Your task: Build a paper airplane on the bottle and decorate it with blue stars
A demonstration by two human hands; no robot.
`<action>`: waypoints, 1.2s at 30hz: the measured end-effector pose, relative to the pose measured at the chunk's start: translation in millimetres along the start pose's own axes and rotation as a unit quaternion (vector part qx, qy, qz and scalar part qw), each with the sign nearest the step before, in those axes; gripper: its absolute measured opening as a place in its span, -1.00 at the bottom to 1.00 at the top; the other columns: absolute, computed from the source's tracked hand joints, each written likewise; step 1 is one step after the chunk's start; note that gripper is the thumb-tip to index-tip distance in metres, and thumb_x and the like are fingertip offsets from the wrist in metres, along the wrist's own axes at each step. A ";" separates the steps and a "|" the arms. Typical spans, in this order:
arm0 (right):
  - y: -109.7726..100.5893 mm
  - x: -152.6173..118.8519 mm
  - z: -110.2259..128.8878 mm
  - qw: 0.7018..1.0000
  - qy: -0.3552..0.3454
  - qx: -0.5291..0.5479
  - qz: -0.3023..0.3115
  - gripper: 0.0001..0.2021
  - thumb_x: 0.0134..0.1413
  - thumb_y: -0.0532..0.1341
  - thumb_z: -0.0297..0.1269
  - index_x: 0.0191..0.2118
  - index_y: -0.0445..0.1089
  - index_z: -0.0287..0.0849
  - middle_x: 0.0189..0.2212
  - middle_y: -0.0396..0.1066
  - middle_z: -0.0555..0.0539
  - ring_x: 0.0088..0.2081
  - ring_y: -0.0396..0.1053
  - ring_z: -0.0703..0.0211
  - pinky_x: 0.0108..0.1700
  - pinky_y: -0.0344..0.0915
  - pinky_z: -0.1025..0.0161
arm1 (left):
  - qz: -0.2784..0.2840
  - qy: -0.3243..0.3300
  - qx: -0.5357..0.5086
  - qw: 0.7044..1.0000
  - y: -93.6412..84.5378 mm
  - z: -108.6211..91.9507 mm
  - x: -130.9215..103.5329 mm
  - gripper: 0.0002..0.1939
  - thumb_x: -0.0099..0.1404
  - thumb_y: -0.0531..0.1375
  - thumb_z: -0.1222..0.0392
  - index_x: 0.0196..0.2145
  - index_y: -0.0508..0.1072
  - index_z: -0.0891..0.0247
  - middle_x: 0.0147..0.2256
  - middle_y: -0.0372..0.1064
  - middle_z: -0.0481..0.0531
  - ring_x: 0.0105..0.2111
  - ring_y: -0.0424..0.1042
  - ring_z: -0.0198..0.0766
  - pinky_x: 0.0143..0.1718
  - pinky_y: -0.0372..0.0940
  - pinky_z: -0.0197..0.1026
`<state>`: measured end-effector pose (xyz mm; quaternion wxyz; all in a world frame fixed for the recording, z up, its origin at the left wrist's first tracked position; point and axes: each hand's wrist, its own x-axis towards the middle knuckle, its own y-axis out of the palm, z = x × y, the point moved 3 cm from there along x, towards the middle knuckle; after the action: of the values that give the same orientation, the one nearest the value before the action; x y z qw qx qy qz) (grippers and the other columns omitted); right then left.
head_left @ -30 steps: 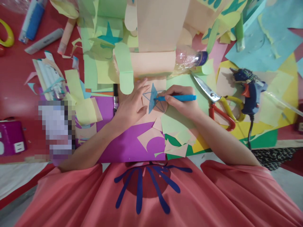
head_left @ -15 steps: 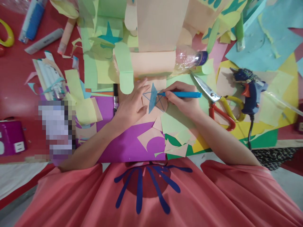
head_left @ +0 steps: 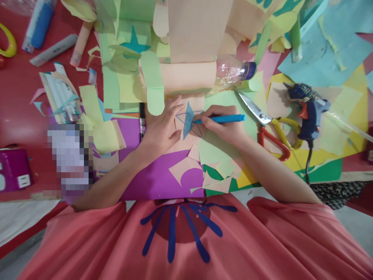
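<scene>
A star outlined in blue, its middle band coloured in, is drawn on a peach paper piece. My left hand lies flat on the left part of this paper, fingers spread and holding nothing. In my right hand is a blue marker, pinched between thumb and fingers, its tip touching the star at the right edge of the coloured band. Peach paper offcuts lie just below on a purple sheet.
Scissors with red and yellow handles and a blue glue gun lie to the right. A plastic bottle is behind my right hand. Black marker lies beside my left hand; loose markers are at the upper left.
The marker tip has moved slightly left and down, onto the edge of the coloured band, and my right hand has shifted a little with it. My left hand has stayed in place.
</scene>
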<state>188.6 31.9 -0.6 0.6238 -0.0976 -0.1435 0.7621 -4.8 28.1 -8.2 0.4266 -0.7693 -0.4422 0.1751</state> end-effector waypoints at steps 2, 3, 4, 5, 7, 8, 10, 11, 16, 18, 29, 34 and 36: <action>0.7 0.1 0.1 1.000 0.005 -0.002 0.013 -0.87 -0.05 0.19 -0.41 -0.57 0.34 -0.17 -0.64 0.32 0.05 -0.56 0.19 0.35 -0.47 0.17 0.31 | -0.001 -0.003 0.004 1.000 0.1 0.3 -0.1 -0.31 0.19 0.17 0.45 0.22 0.09 0.10 0.33 0.06 0.12 0.32 0.09 0.03 0.31 0.09 0.14; 1.0 0.0 0.1 1.000 0.005 -0.003 0.017 -0.87 -0.05 0.18 -0.41 -0.56 0.35 -0.17 -0.64 0.33 0.05 -0.56 0.18 0.35 -0.47 0.17 0.31 | -0.002 -0.003 0.003 1.000 0.2 0.5 -0.1 -0.31 0.19 0.18 0.45 0.22 0.09 0.11 0.33 0.06 0.12 0.32 0.09 0.03 0.31 0.09 0.13; 1.1 -0.1 0.1 1.000 0.005 -0.002 0.019 -0.87 -0.05 0.18 -0.41 -0.56 0.35 -0.18 -0.64 0.33 0.05 -0.57 0.18 0.35 -0.47 0.17 0.31 | -0.002 -0.003 0.000 1.000 0.2 0.7 0.0 -0.30 0.18 0.18 0.45 0.22 0.09 0.11 0.33 0.06 0.12 0.32 0.09 0.02 0.30 0.11 0.11; 1.2 -0.2 0.0 1.000 0.003 0.001 0.019 -0.87 -0.05 0.18 -0.40 -0.56 0.35 -0.18 -0.64 0.33 0.05 -0.57 0.17 0.35 -0.47 0.17 0.31 | -0.001 -0.002 -0.004 1.000 0.2 0.9 0.1 -0.30 0.18 0.18 0.45 0.22 0.09 0.11 0.33 0.05 0.12 0.32 0.09 0.01 0.30 0.13 0.08; 1.5 -0.4 -0.4 1.000 0.002 0.004 0.023 -0.87 -0.04 0.18 -0.40 -0.56 0.35 -0.18 -0.65 0.32 0.05 -0.57 0.17 0.35 -0.48 0.16 0.32 | 0.005 0.004 -0.012 1.000 0.4 1.1 0.2 -0.29 0.18 0.17 0.46 0.23 0.08 0.11 0.34 0.04 0.12 0.32 0.10 -0.02 0.28 0.16 0.03; 1.6 -0.5 -0.6 1.000 0.004 0.003 0.025 -0.87 -0.04 0.19 -0.39 -0.56 0.34 -0.17 -0.65 0.31 0.06 -0.57 0.17 0.34 -0.48 0.15 0.32 | 0.006 0.008 -0.012 1.000 0.3 1.1 0.2 -0.29 0.18 0.17 0.47 0.23 0.07 0.12 0.34 0.03 0.13 0.32 0.10 -0.03 0.28 0.17 0.03; 1.7 -0.3 -0.6 1.000 0.005 0.001 0.028 -0.87 -0.04 0.18 -0.40 -0.55 0.34 -0.17 -0.65 0.31 0.06 -0.57 0.17 0.34 -0.48 0.16 0.32 | 0.004 0.011 -0.004 1.000 0.0 1.3 0.1 -0.30 0.18 0.17 0.46 0.23 0.07 0.13 0.34 0.04 0.14 0.32 0.10 -0.01 0.29 0.14 0.06; 1.6 -0.1 -0.1 1.000 0.000 0.001 0.026 -0.88 -0.04 0.18 -0.40 -0.55 0.34 -0.17 -0.65 0.31 0.06 -0.57 0.17 0.34 -0.48 0.16 0.32 | 0.002 0.010 -0.001 1.000 -0.1 1.4 0.1 -0.30 0.18 0.17 0.46 0.22 0.08 0.13 0.33 0.05 0.14 0.33 0.09 0.00 0.30 0.12 0.08; -0.3 0.9 1.3 1.000 -0.017 0.005 -0.004 -0.87 -0.05 0.16 -0.41 -0.56 0.30 -0.16 -0.66 0.27 0.07 -0.58 0.14 0.36 -0.50 0.12 0.32 | 0.001 0.005 -0.003 1.000 0.5 0.9 0.2 -0.32 0.20 0.15 0.44 0.22 0.07 0.12 0.34 0.04 0.13 0.32 0.09 -0.02 0.30 0.13 0.08; -0.7 1.0 0.5 1.000 -0.013 0.005 -0.011 -0.86 -0.02 0.17 -0.38 -0.55 0.30 -0.15 -0.64 0.30 0.06 -0.57 0.18 0.34 -0.48 0.14 0.31 | -0.003 0.006 0.000 1.000 0.3 0.6 0.2 -0.33 0.20 0.15 0.43 0.22 0.08 0.13 0.34 0.05 0.13 0.32 0.09 -0.01 0.31 0.11 0.11; -1.2 0.8 0.3 1.000 -0.010 -0.002 -0.020 -0.85 0.01 0.19 -0.32 -0.54 0.33 -0.15 -0.62 0.33 0.04 -0.56 0.19 0.34 -0.48 0.14 0.30 | 0.003 0.000 0.004 1.000 0.0 1.2 0.0 -0.33 0.20 0.15 0.43 0.22 0.07 0.12 0.34 0.04 0.14 0.33 0.08 0.02 0.31 0.08 0.15; 0.7 0.1 1.9 1.000 -0.010 0.002 0.022 -0.86 -0.02 0.17 -0.36 -0.56 0.33 -0.17 -0.64 0.34 0.05 -0.57 0.20 0.35 -0.46 0.18 0.31 | 0.006 0.008 0.002 1.000 0.2 1.0 0.4 -0.30 0.20 0.15 0.45 0.23 0.04 0.09 0.35 0.02 0.12 0.33 0.07 -0.02 0.30 0.13 0.09; 1.2 0.0 1.9 0.999 -0.007 -0.002 0.037 -0.87 -0.02 0.17 -0.37 -0.54 0.36 -0.17 -0.61 0.38 0.03 -0.55 0.23 0.33 -0.44 0.21 0.30 | 0.005 0.012 0.001 1.000 0.3 0.8 0.7 -0.30 0.21 0.14 0.45 0.23 0.03 0.08 0.34 0.02 0.12 0.33 0.08 -0.03 0.29 0.14 0.08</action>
<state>186.9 31.5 0.7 0.5943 -0.0986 -0.1453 0.7849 -4.8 29.0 -8.8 0.4315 -0.7734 -0.4326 0.1684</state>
